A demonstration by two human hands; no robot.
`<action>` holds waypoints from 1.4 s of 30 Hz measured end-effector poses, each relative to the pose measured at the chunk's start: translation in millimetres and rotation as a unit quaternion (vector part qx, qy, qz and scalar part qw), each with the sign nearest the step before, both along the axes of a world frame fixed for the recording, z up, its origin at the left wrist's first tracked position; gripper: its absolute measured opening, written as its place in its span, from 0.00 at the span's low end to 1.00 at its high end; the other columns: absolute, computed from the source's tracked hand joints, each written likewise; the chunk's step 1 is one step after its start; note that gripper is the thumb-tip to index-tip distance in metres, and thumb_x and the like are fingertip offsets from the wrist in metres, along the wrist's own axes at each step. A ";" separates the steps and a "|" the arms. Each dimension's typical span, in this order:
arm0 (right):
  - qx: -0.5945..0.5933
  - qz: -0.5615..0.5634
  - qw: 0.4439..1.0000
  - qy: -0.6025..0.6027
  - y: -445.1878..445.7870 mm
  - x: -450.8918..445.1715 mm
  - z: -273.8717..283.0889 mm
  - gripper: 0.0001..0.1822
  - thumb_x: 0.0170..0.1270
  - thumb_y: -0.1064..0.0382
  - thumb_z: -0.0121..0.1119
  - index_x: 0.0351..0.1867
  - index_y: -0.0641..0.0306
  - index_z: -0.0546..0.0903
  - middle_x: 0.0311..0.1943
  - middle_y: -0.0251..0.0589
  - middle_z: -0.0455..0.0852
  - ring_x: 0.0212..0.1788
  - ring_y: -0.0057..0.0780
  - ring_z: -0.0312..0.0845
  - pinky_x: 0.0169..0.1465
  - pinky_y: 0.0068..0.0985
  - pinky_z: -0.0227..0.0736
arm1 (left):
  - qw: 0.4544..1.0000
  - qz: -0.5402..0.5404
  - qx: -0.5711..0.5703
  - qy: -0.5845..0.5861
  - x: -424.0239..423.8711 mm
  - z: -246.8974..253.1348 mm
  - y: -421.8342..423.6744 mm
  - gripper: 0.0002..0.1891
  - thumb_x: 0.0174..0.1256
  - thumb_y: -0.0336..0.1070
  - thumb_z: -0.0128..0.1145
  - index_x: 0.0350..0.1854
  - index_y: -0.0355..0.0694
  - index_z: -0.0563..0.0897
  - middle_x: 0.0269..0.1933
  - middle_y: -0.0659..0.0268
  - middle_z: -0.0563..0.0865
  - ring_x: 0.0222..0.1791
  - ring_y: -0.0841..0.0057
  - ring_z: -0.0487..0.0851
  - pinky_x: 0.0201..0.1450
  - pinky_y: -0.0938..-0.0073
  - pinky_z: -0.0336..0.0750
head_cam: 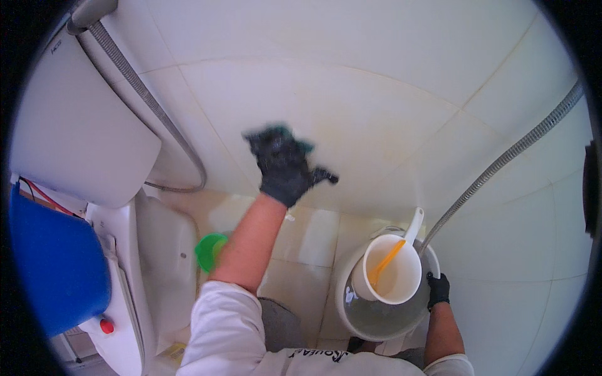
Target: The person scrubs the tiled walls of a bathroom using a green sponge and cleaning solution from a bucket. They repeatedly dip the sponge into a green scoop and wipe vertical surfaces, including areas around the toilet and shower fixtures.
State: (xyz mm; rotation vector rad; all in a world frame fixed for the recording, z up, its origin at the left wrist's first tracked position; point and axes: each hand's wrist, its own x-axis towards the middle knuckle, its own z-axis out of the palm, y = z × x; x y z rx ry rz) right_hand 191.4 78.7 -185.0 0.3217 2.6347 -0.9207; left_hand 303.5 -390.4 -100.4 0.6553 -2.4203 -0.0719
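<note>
My left hand point(287, 164), in a wet black glove, is spread against the white tiled wall point(357, 117) with the thumb pointing right. Beneath its fingers a dark green scouring pad point(305, 146) shows only at the edges; the hand is blurred. My right hand point(438, 290), gloved in black too, grips the right rim of a round pail point(342, 305) holding cloudy water. Inside that pail sits a white long-handled dipper point(414, 282), with an orange-handled utensil point(388, 263) leaning in it. Yellowish stains mark the wall to the right of my left hand.
A toilet point(167, 258) with a white tank point(84, 117) stands at left. Something blue point(56, 263) lies over its seat area. A green container point(205, 254) is on the tiled floor point(301, 277), partly behind my left forearm. Flexible metal hoses hang at left point(136, 84) and right point(508, 152).
</note>
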 end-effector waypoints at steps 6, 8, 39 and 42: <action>0.063 0.030 0.997 -0.013 -2.4 2.2 1.3 0.16 0.50 0.56 0.60 0.34 0.67 0.77 0.25 0.41 0.80 0.28 0.32 0.74 0.34 0.30 0.68 | 0.975 -0.055 -0.059 0.205 -3.3 78.2 -18.8 0.41 0.24 0.74 0.57 0.37 0.42 0.78 0.52 0.53 0.67 0.58 0.50 0.56 0.62 0.44 0.39; 0.070 0.038 0.997 -0.006 4.7 -3.1 -3.0 0.16 0.50 0.56 0.60 0.34 0.67 0.77 0.25 0.41 0.80 0.27 0.32 0.74 0.33 0.29 0.68 | 0.997 0.055 -0.042 -0.028 0.8 41.1 1.2 0.39 0.26 0.72 0.57 0.36 0.42 0.79 0.47 0.50 0.71 0.56 0.50 0.58 0.61 0.42 0.39; 0.080 0.054 0.995 -0.012 -2.9 -4.9 -1.5 0.22 0.49 0.50 0.59 0.36 0.68 0.78 0.33 0.52 0.81 0.36 0.45 0.78 0.41 0.34 0.70 | 0.975 -0.167 0.057 -0.134 20.9 -101.6 -7.6 0.32 0.33 0.69 0.56 0.39 0.53 0.79 0.43 0.64 0.77 0.49 0.61 0.70 0.56 0.37 0.44; 0.087 0.044 0.995 -0.014 14.8 -6.3 -8.4 0.21 0.49 0.51 0.59 0.36 0.68 0.78 0.31 0.52 0.81 0.36 0.44 0.78 0.41 0.34 0.70 | 0.986 -0.128 -0.059 -0.084 -12.9 38.4 11.2 0.28 0.32 0.71 0.56 0.33 0.57 0.81 0.46 0.68 0.74 0.51 0.59 0.64 0.59 0.41 0.42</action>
